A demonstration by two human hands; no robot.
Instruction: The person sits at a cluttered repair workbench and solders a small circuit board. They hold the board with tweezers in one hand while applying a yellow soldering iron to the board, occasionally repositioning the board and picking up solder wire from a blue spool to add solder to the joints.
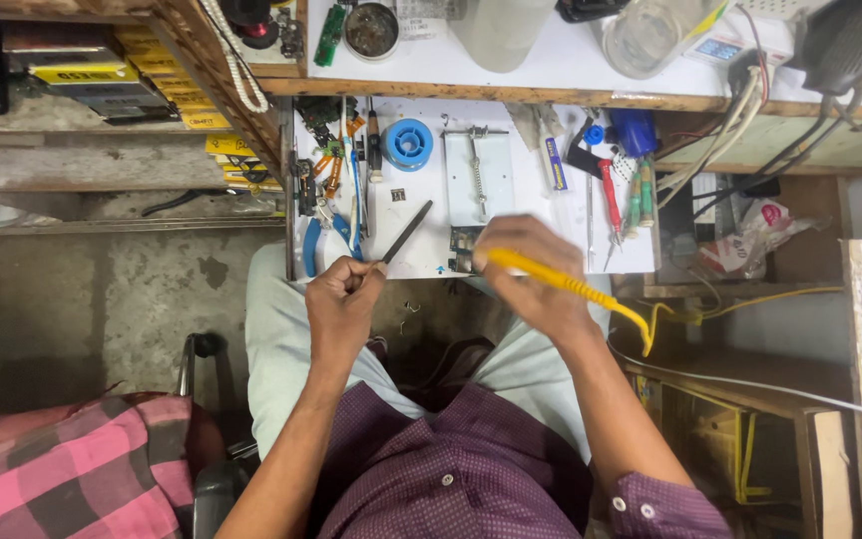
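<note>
My left hand (341,304) grips a thin dark tool (407,232), tweezers or a probe, whose tip points up and right over the white work board (426,190). My right hand (531,274) holds a yellow-handled soldering iron (561,284); its yellow cable (641,324) trails to the right. Under the right hand lies a small dark circuit board (463,245) at the board's near edge. The iron's tip is hidden by my hand.
On the white board lie a blue solder spool (408,145), a metal clamp holder (476,170), a red-handled screwdriver (609,200) and several pliers at the left. A shelf above holds jars. Cables hang at the right. A pink checked cloth (62,469) lies lower left.
</note>
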